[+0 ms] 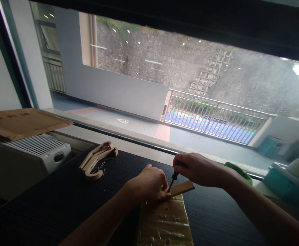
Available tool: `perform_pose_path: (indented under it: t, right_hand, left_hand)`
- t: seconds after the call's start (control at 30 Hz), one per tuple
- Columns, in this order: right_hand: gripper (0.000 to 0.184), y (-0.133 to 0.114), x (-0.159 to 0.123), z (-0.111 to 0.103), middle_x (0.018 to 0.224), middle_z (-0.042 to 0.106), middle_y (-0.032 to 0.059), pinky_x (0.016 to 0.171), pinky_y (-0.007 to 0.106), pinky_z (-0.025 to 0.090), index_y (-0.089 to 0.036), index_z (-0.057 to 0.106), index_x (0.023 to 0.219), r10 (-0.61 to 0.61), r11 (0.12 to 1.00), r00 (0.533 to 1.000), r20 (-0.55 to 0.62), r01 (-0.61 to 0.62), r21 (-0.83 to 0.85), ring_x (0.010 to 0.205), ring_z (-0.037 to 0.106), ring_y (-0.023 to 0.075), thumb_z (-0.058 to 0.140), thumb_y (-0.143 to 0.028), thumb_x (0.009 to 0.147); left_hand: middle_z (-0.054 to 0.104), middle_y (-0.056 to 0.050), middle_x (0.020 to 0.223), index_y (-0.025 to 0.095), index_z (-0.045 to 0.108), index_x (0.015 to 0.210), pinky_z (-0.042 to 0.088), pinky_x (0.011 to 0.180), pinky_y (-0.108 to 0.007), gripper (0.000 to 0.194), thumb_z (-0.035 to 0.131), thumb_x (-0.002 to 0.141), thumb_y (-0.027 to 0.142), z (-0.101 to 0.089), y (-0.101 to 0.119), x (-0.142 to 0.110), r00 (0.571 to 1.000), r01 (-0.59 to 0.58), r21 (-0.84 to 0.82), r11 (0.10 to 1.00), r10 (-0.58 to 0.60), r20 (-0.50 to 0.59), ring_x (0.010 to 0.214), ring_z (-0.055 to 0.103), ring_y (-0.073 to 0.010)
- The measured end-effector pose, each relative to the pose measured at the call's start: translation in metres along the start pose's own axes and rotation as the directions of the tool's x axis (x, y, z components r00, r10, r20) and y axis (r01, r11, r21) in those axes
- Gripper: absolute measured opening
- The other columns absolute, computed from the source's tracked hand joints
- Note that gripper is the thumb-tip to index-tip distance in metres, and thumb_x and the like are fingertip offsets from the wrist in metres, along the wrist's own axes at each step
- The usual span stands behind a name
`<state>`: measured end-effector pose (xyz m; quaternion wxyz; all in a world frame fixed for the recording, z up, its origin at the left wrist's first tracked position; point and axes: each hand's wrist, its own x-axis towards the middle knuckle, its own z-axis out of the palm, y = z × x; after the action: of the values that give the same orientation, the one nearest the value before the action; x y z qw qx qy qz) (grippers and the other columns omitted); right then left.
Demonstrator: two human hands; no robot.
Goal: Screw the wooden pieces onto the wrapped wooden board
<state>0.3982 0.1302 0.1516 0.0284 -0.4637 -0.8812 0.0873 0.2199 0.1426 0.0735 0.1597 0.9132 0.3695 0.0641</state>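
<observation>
My right hand (190, 167) is wrapped round the dark handle of a screwdriver (174, 177), which slants down to the left. Its tip meets a pale wooden piece (181, 188) lying across the far end of a tape-covered board (168, 222). Fingers of my left hand (152, 181) are closed on the near part of that wooden piece, beside the screwdriver tip. Whether they also pinch a screw is hidden. To the left, curved wooden hooks (95, 164) lie on the dark table (62, 201), with several loose screws (101, 167) among them.
A brown paper envelope (26, 121) rests on a white slotted appliance (44, 148) at the left. Behind the table runs a window sill (144, 150) below a large window. A green cloth (239, 172) and a teal container (280, 181) stand at the right.
</observation>
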Motion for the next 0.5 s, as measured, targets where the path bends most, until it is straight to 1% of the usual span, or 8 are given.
perform_pose_path:
  t: [0.13,0.27,0.37,0.5]
  right_hand:
    - [0.026,-0.0017,-0.0024,-0.0039,0.071,0.062,-0.0011,0.053,0.023,0.033,-0.021,0.063,0.087,-0.001,1.0,1.0,0.017,0.001,-0.014,0.058,0.047,0.009,0.044,-0.038,0.09]
    - [0.021,-0.0029,-0.0049,-0.0084,0.071,0.063,-0.0033,0.053,0.023,0.032,-0.025,0.066,0.094,-0.023,0.999,0.999,0.032,0.024,-0.038,0.058,0.048,0.0089,0.049,-0.035,0.088]
    - [0.021,-0.0015,-0.005,-0.0065,0.073,0.064,-0.003,0.055,0.023,0.034,-0.024,0.066,0.092,-0.051,0.998,0.999,0.016,0.052,-0.039,0.061,0.049,0.0092,0.047,-0.032,0.089]
    - [0.023,0.0001,-0.0035,-0.0003,0.071,0.063,-0.0026,0.053,0.022,0.033,-0.022,0.066,0.089,-0.033,0.999,0.999,0.004,0.033,0.0,0.058,0.048,0.0086,0.045,-0.033,0.09]
  left_hand:
    - [0.056,0.003,0.059,0.017,0.057,0.057,0.033,0.093,-0.041,0.019,0.057,0.074,0.025,0.0001,0.0008,-0.001,1.0,0.009,0.002,1.0,-0.009,-0.002,0.068,0.054,-0.0146]
    - [0.058,0.002,0.063,0.017,0.057,0.057,0.032,0.095,-0.042,0.019,0.057,0.074,0.025,0.0002,0.0008,-0.0016,1.0,0.01,0.002,1.0,-0.01,-0.002,0.074,0.055,-0.0158]
    - [0.056,0.003,0.058,0.016,0.056,0.057,0.031,0.097,-0.045,0.02,0.055,0.075,0.024,-0.0007,0.001,-0.0011,1.0,0.0,0.003,1.0,0.0,0.011,0.069,0.054,-0.0142]
    - [0.055,0.004,0.058,0.016,0.055,0.056,0.031,0.097,-0.046,0.02,0.056,0.075,0.024,-0.0019,0.0016,-0.0007,1.0,0.012,-0.003,1.0,-0.012,0.02,0.068,0.053,-0.0137]
